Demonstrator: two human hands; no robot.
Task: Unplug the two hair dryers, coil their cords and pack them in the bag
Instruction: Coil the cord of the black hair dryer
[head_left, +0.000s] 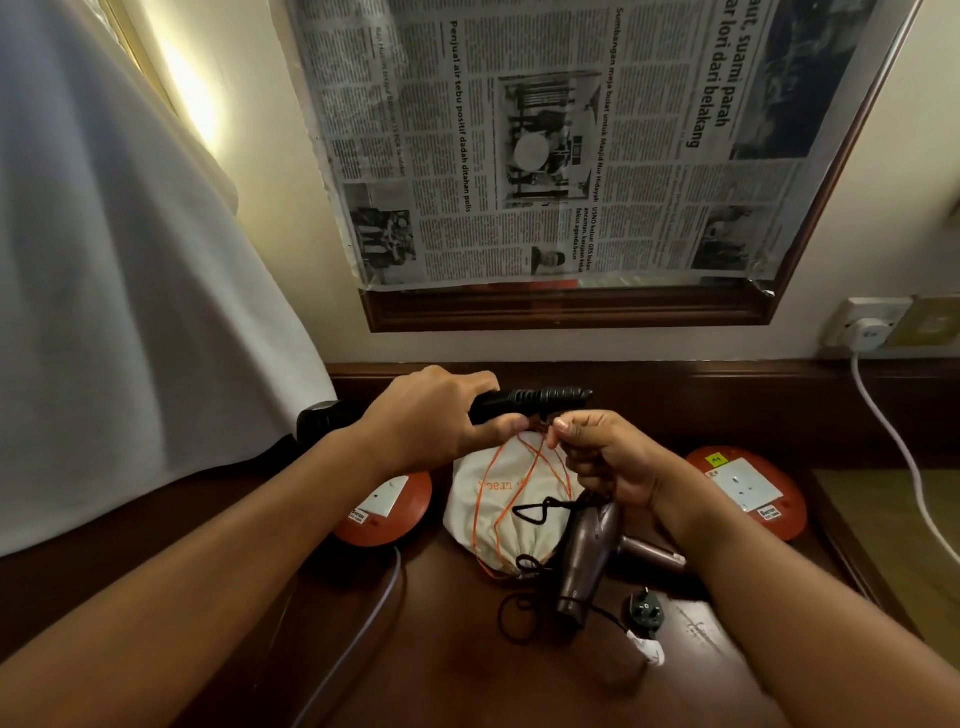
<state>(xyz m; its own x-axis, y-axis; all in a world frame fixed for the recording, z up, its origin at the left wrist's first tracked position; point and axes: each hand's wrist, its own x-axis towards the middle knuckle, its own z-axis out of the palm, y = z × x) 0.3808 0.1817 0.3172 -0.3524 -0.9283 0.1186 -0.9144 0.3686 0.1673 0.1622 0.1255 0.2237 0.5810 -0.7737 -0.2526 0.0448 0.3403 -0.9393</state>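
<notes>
Forearms, cropped below; black dryer (530, 402) body hidden by left hand (436, 421).

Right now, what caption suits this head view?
Left hand holds black dryer; right hand pinches bag drawstring beside brown dryer.

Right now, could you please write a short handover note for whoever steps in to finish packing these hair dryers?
Left hand: grips the black hair dryer by its handle, held above the bag.
Right hand: pinches the bag's orange drawstring and also holds the brown hair dryer, which hangs down to the desk.
Cloth bag: on the desk between two red socket reels, mouth gathered.
Done: the brown dryer's plug lies loose on the desk, unplugged.
Left: its cord is only loosely looped; neither dryer is in the bag. The black dryer's plug is not visible.
</notes>
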